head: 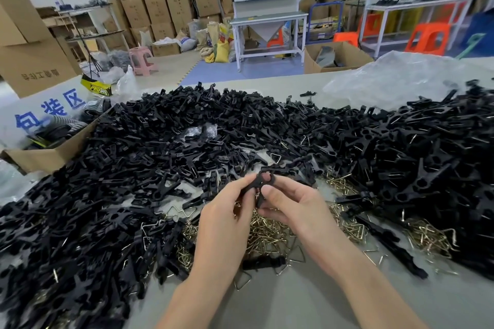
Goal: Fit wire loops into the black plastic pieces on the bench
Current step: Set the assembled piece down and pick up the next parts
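Both hands meet above the middle of the bench around one black plastic piece (260, 181). My left hand (227, 211) pinches its left side between thumb and fingers. My right hand (291, 203) grips its right and lower part, thumb on top. I cannot tell whether a wire loop sits in the held piece. Under my hands lies a heap of brass-coloured wire loops (264, 230). A broad pile of black plastic pieces (160, 147) covers the bench to the left and behind.
Black pieces with wire loops fitted (427, 157) are heaped at the right. An open cardboard box (50, 155) stands at the bench's left edge, and a crumpled clear plastic bag (395, 80) lies at the back right. Bare grey bench top (280, 302) shows between my forearms.
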Available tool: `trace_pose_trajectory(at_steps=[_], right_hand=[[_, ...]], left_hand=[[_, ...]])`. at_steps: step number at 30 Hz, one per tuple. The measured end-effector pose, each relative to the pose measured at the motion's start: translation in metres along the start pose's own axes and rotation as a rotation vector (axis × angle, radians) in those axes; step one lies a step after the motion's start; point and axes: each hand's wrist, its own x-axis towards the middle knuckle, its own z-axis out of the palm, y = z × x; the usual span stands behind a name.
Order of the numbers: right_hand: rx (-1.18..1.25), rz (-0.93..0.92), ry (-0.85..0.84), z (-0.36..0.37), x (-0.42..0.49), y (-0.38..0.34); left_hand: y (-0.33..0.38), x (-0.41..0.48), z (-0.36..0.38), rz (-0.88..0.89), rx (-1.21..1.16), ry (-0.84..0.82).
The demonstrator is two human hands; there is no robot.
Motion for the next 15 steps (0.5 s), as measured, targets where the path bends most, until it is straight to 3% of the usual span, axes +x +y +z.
trace_pose_trajectory(at_steps=[15], right_hand=[[0.010, 0.015, -0.021, -0.0029, -0.0004, 0.0008]], left_hand=[[-0.0018, -0.0014, -0.0002, -0.006, -0.040, -0.034]])
